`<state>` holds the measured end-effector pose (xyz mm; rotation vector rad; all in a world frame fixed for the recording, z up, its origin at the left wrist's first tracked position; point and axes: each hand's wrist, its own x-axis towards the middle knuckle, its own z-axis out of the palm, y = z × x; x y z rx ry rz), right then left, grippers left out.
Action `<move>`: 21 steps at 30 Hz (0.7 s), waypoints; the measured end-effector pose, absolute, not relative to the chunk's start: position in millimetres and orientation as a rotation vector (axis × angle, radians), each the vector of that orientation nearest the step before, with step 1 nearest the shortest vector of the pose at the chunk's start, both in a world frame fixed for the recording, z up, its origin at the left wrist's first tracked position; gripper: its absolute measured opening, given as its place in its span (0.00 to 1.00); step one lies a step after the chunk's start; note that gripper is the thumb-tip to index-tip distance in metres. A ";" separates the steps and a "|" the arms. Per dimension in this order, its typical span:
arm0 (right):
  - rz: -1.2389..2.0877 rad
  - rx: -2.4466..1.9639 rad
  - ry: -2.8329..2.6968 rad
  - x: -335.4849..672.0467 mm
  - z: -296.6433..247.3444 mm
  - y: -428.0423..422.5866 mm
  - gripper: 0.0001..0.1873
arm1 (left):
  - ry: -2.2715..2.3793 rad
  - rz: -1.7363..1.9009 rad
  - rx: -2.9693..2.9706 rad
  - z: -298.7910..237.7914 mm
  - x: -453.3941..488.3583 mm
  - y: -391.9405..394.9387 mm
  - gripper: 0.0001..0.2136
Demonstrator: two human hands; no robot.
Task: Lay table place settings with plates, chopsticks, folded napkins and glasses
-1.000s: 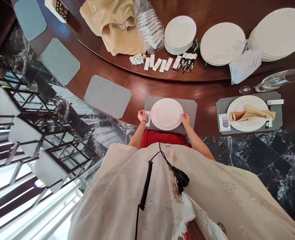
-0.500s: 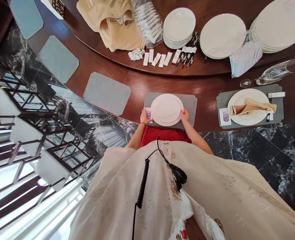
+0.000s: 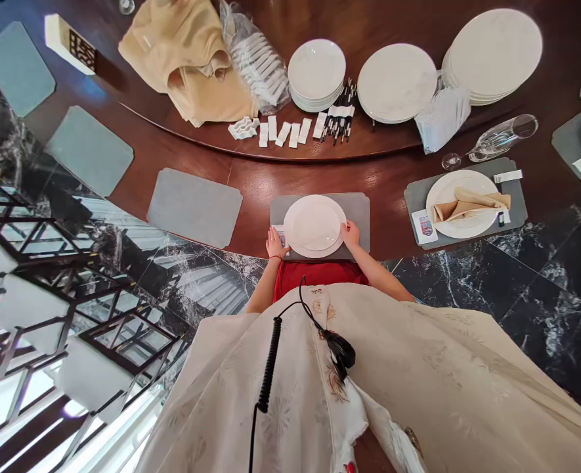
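At the table's edge [image 3: 255, 236], the left hand [image 3: 277, 243] lies open just beside a white plate [image 3: 314, 225], the right hand [image 3: 350, 233] spread on its rim (the plate [image 3: 467, 226] at 3 o'clock already holds a folded napkin [image 3: 470, 205]), with more plates [image 3: 492, 56] stacked at 1 o'clock.
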<state>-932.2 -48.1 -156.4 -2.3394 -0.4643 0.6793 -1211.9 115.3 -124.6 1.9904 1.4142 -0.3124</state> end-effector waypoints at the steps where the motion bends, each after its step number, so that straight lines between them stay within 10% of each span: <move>1: 0.639 -2.355 -0.461 -930.2 -155.3 -46.8 0.24 | 1.417 -0.308 1.981 -124.7 -1213.5 115.9 0.60; 7: 0.422 -2.338 -0.442 -849.7 -133.1 -20.1 0.21 | 1.360 -0.219 1.914 -128.3 -1234.3 126.4 0.62; 21: 0.335 -2.353 -1.046 -693.3 -84.6 197.6 0.18 | 1.532 0.396 1.726 -96.6 -1154.0 161.4 0.31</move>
